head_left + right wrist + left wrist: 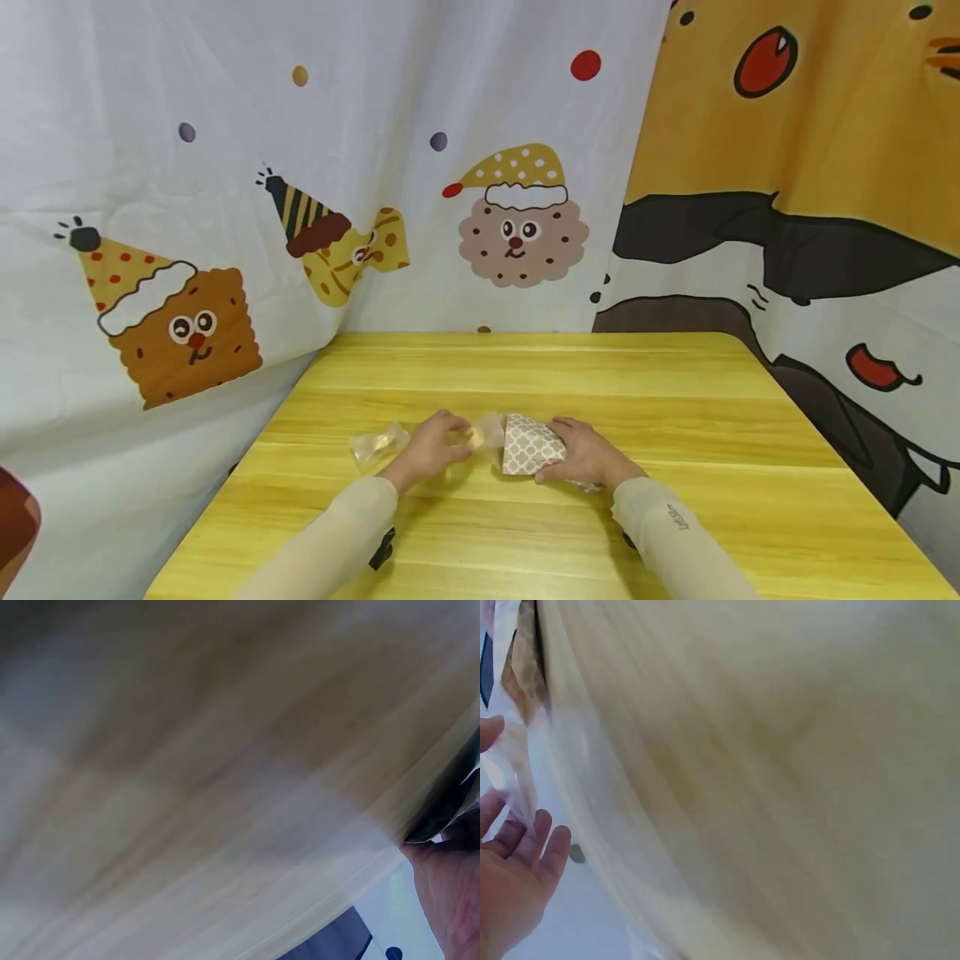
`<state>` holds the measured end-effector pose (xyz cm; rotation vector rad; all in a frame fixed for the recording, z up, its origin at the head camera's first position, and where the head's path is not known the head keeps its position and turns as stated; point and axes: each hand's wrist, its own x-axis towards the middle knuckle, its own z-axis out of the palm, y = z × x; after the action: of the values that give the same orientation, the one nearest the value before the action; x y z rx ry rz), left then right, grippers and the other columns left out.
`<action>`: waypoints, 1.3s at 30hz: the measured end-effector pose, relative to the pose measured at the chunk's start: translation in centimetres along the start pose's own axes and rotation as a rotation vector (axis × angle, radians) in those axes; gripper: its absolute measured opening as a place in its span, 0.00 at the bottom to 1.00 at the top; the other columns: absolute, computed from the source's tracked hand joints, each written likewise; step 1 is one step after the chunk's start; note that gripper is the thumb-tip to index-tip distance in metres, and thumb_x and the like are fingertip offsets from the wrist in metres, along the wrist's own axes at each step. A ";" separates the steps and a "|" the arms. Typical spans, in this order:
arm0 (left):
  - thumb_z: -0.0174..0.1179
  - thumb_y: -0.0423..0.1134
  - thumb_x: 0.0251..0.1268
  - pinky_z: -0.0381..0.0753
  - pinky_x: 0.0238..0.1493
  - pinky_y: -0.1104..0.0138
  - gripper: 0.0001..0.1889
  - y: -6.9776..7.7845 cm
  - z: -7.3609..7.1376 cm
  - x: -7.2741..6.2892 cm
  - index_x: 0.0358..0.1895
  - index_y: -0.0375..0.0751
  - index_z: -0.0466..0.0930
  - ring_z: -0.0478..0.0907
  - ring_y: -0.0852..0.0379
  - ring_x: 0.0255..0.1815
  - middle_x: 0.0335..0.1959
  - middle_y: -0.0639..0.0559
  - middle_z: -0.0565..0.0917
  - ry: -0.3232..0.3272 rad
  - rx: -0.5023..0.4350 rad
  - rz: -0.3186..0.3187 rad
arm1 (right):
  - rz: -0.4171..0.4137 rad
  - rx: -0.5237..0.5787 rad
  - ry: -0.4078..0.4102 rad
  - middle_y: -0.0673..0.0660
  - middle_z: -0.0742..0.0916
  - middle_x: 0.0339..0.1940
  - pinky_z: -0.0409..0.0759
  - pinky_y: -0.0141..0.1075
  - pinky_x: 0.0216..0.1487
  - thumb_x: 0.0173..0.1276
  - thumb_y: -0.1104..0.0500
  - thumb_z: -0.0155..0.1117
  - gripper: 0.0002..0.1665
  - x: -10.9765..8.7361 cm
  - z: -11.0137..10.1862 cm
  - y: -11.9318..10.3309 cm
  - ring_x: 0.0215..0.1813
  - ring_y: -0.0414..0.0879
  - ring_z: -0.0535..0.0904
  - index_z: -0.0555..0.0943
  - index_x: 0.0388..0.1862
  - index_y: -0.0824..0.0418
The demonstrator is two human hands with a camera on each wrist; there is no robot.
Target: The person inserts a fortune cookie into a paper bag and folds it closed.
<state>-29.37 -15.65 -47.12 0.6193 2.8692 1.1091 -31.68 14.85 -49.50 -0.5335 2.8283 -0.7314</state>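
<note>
In the head view my right hand [585, 452] grips a beige-and-white patterned pouch [531, 447], which lies on its side with its mouth toward the left. My left hand [433, 450] pinches a translucent plastic packet [489, 430] at that mouth, thumb and fingers on its near end. Another clear packet [379, 445] with something yellowish inside lies on the table, just left of the left hand. The left wrist view shows the left hand [517, 877] with the pale plastic between thumb and fingers. Only part of the right hand [454, 892] appears in the right wrist view.
A yellow wood-grain table [480, 542] lies under both hands. Behind it and along its sides hangs a white curtain [405, 83] printed with cartoon figures. A dark strap [382, 550] shows below the left sleeve.
</note>
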 end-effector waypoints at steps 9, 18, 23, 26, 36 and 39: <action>0.68 0.39 0.60 0.77 0.56 0.50 0.23 -0.2 0.7 1.1 0.57 0.31 0.79 0.77 0.45 0.51 0.49 0.45 0.78 -0.043 0.097 -0.014 | 0.006 -0.006 -0.003 0.60 0.65 0.77 0.64 0.59 0.69 0.44 0.28 0.77 0.65 0.3 0.3 0.4 0.74 0.62 0.60 0.66 0.76 0.58; 0.69 0.38 0.61 0.78 0.54 0.52 0.22 -0.4 0.3 1.4 0.56 0.31 0.80 0.78 0.47 0.49 0.45 0.47 0.78 -0.111 0.139 0.064 | -0.013 -0.014 0.002 0.60 0.65 0.77 0.63 0.58 0.69 0.44 0.29 0.78 0.65 0.3 -0.2 -0.1 0.74 0.62 0.59 0.66 0.76 0.59; 0.68 0.40 0.62 0.78 0.54 0.55 0.22 0.5 1.2 2.2 0.58 0.33 0.80 0.77 0.50 0.49 0.47 0.49 0.78 -0.164 0.141 0.109 | -0.018 -0.010 -0.002 0.61 0.64 0.77 0.63 0.59 0.69 0.45 0.31 0.78 0.65 -0.1 0.0 -0.3 0.74 0.64 0.59 0.65 0.76 0.61; 0.68 0.42 0.63 0.77 0.57 0.54 0.25 0.7 2.0 2.3 0.61 0.34 0.78 0.77 0.48 0.53 0.52 0.47 0.77 -0.148 0.114 0.092 | -0.015 0.002 -0.011 0.61 0.64 0.77 0.63 0.60 0.69 0.45 0.31 0.78 0.65 -0.4 0.2 -0.2 0.75 0.64 0.58 0.64 0.76 0.61; 0.60 0.44 0.73 0.80 0.50 0.50 0.31 0.2 2.5 0.1 0.71 0.29 0.63 0.77 0.41 0.53 0.57 0.35 0.74 0.040 -0.278 -0.206 | -0.008 -0.017 0.005 0.59 0.64 0.77 0.63 0.60 0.69 0.45 0.29 0.77 0.65 -0.1 0.4 0.3 0.75 0.63 0.58 0.65 0.76 0.59; 0.60 0.39 0.73 0.82 0.42 0.57 0.29 0.6 2.8 0.1 0.70 0.27 0.64 0.79 0.47 0.43 0.49 0.39 0.77 0.057 -0.378 -0.253 | -0.007 -0.016 -0.003 0.59 0.64 0.77 0.64 0.59 0.69 0.45 0.30 0.78 0.66 -0.1 0.3 0.0 0.75 0.63 0.58 0.65 0.76 0.60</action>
<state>-28.91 -13.43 -48.84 0.2042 2.5742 1.5798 -31.55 14.78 -49.78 -0.5466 2.8331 -0.7090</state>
